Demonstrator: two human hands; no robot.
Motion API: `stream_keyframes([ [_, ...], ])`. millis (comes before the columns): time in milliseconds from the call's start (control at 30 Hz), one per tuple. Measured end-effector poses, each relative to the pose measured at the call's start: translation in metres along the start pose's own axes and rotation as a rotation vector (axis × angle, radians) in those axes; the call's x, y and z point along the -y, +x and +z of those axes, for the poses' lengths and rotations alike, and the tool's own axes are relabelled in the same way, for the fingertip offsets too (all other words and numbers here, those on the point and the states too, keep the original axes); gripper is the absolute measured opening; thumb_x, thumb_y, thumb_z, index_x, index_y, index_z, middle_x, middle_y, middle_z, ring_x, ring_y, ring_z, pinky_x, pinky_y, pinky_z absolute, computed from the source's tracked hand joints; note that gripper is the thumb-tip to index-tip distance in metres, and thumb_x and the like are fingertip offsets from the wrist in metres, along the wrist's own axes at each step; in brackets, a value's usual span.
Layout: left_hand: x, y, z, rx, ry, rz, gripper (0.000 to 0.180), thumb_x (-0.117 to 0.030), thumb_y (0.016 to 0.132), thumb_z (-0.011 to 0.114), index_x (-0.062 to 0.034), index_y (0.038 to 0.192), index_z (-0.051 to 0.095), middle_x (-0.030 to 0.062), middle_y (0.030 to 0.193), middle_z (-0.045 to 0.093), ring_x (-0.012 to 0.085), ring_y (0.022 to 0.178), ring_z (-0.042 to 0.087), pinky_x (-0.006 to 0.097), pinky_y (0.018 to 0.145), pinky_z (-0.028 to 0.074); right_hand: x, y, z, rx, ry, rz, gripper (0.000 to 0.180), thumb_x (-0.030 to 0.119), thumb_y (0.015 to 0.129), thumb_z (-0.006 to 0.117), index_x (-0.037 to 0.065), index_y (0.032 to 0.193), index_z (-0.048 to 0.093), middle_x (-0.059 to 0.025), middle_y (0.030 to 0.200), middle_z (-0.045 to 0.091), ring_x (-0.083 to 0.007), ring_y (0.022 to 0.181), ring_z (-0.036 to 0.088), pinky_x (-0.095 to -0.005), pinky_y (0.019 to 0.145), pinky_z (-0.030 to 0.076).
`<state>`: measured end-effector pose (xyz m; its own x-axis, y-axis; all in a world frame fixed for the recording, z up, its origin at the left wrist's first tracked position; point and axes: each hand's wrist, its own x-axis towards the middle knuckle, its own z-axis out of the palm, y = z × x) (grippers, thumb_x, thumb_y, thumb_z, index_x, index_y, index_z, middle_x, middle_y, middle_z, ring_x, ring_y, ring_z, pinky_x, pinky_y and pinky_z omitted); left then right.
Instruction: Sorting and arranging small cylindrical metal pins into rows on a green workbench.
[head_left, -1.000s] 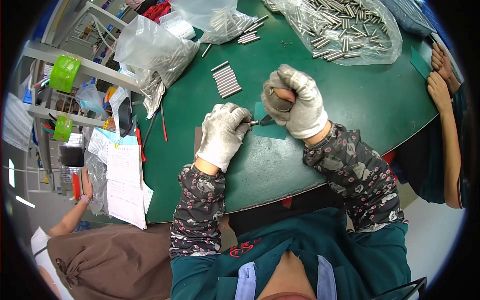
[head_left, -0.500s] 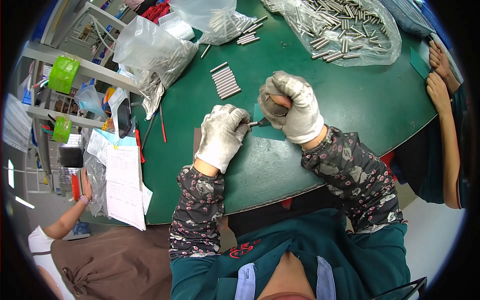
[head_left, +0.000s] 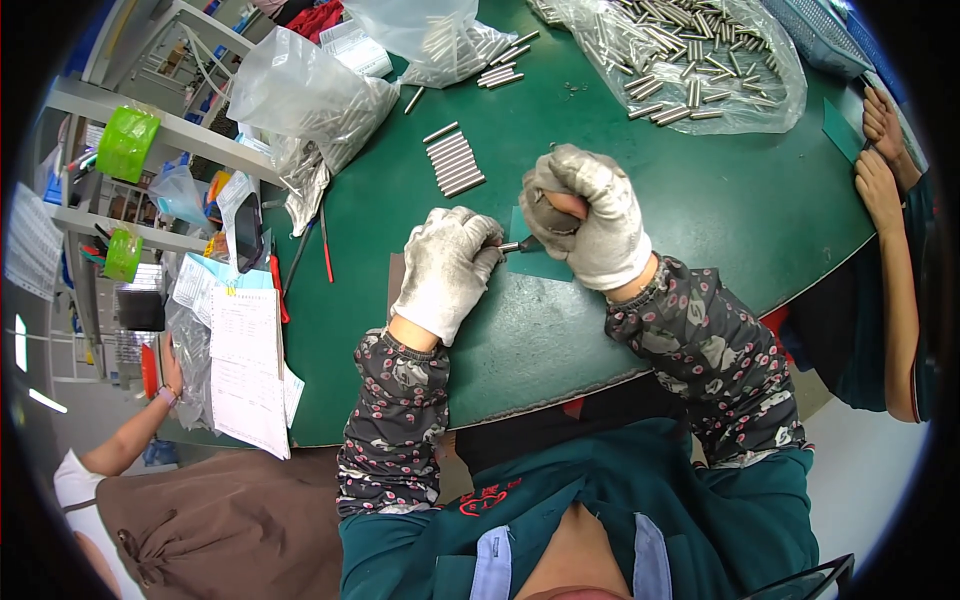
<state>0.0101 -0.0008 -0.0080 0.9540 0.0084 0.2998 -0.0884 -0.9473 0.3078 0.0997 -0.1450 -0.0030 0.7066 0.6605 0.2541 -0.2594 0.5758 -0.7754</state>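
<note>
Both hands wear greyish-white work gloves. My left hand (head_left: 446, 265) pinches a short metal pin (head_left: 510, 247), whose end sticks out to the right of the fingers. My right hand (head_left: 590, 215) is closed round a hand tool (head_left: 530, 243); only its dark, tapered tip shows, touching or nearly touching the pin's end, and the fist hides its handle. Beneath the tool lies a small green sheet (head_left: 542, 265). A brown piece (head_left: 396, 275) shows beside my left hand. Beyond that hand lies a neat row of several metal pins (head_left: 457, 165), with one pin (head_left: 440, 132) slightly apart.
An open plastic bag (head_left: 780, 95) of loose pins lies at the far right. Two more bags (head_left: 300, 95) stand far left. Red-handled tools (head_left: 327, 245) and papers (head_left: 250, 370) are at the left. A co-worker's hands (head_left: 878, 150) are at the right edge; another person's hand (head_left: 170, 375) is at the left.
Almost nothing differs. The whole view has shifted slightly; both hands keep the same grip, with the tool tip still at the pin's end.
</note>
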Motion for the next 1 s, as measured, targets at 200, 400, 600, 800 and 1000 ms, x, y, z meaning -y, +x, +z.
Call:
stream_keyframes([
  [200,0.001,0.000,0.000,0.001,0.005,0.001,0.015,-0.004,0.064,0.065,-0.0070,0.077,0.058,0.0059,0.074,0.057,0.0261,0.077,0.053,0.035,0.069,0.043,-0.001,0.000,0.001,0.002,0.032,-0.002,0.035,0.031,0.085,0.044,0.007,0.059,0.042,0.0019,0.048,0.033,-0.0069,0.039,0.030,-0.0226,0.036,0.023],
  [400,0.001,0.000,0.000,-0.003,0.005,0.000,0.015,-0.004,0.064,0.065,-0.0069,0.077,0.058,0.0059,0.074,0.057,0.0261,0.077,0.053,0.035,0.068,0.043,0.001,0.001,0.006,-0.043,0.042,-0.013,0.041,0.034,0.086,0.045,0.011,0.054,0.032,0.0002,0.046,0.028,-0.0090,0.034,0.024,-0.0239,0.033,0.019],
  [600,0.004,0.002,0.001,0.033,0.002,-0.003,0.014,-0.007,0.065,0.065,-0.0094,0.077,0.059,0.0044,0.075,0.056,0.0251,0.078,0.053,0.036,0.069,0.042,0.000,0.001,0.007,-0.059,-0.032,-0.026,0.044,0.036,0.086,0.043,0.011,0.051,0.030,0.0001,0.045,0.028,-0.0094,0.036,0.025,-0.0240,0.034,0.019],
  [800,0.008,0.003,0.003,0.074,0.015,0.009,0.012,-0.013,0.067,0.064,-0.0115,0.077,0.059,0.0035,0.075,0.055,0.0245,0.079,0.052,0.037,0.069,0.041,0.001,0.001,0.018,-0.083,-0.069,0.003,0.042,0.034,0.084,0.045,0.010,0.052,0.034,0.0002,0.046,0.032,-0.0087,0.039,0.028,-0.0236,0.035,0.020],
  [1000,0.009,0.005,0.002,0.075,-0.010,0.019,0.011,-0.013,0.068,0.064,-0.0109,0.077,0.059,0.0046,0.076,0.056,0.0252,0.080,0.053,0.037,0.069,0.041,-0.008,0.004,0.025,-0.070,-0.189,-0.063,0.031,0.029,0.081,0.050,0.006,0.061,0.046,0.0020,0.051,0.034,-0.0058,0.042,0.030,-0.0211,0.040,0.024],
])
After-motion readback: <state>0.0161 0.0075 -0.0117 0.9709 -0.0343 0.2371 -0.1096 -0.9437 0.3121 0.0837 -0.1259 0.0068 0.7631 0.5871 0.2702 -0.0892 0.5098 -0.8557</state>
